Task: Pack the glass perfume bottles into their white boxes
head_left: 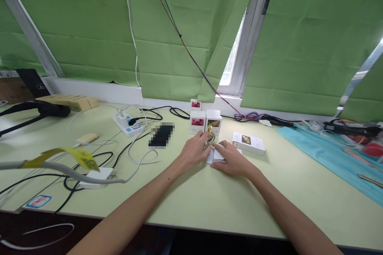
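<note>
My left hand (196, 149) is closed at a small metallic ring-shaped object with a gold-coloured top (210, 129), near the middle of the table. Just right of it, my right hand (229, 158) rests over a small white box (219, 153) lying on the table, its fingertips close to the metallic object. The right fingers partly cover this box. Behind the hands stand white boxes, one with a red picture (197, 122) and one with a yellow flower picture (214, 121). Another white box (249, 143) lies flat to the right of my right hand.
A power strip (128, 124) with cables, a blurred-out dark object (161, 135) and a white adapter (97, 177) are on the left of the pale table (185, 203). Blue sheeting (323, 155) with assorted items lies at right. Green curtains (185, 63) hang behind.
</note>
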### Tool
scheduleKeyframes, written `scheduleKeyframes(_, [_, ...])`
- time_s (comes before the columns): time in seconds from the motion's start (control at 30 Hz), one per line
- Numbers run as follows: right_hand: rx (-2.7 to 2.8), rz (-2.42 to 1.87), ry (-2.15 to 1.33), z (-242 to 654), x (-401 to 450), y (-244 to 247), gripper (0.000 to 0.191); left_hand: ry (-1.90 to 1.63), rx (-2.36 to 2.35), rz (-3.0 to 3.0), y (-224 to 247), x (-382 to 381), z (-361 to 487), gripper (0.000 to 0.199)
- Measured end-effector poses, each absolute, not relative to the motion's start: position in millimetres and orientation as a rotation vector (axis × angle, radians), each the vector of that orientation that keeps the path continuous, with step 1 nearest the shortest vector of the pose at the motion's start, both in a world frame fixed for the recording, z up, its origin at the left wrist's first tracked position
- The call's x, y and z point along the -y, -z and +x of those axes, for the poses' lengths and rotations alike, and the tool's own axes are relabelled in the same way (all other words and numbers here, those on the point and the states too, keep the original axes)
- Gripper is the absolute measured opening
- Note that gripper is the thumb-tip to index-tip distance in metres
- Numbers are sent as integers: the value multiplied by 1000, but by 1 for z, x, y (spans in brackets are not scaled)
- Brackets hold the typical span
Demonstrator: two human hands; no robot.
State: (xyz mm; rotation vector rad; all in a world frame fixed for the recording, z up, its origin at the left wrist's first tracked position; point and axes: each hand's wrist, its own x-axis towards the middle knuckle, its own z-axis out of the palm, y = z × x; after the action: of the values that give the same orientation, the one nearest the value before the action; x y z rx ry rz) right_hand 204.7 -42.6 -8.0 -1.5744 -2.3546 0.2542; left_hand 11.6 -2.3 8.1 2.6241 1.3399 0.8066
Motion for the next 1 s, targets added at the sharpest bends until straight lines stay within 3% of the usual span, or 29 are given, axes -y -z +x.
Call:
scheduleKeyframes(0.33, [2359, -1585, -269, 205, 42, 7, 66, -655, -1644, 2549, -18, 1, 9, 29])
scheduleKeyframes(1.0, [2365, -1576, -300, 207, 43, 6, 69, -604, -1687, 2550, -12, 5, 10, 43])
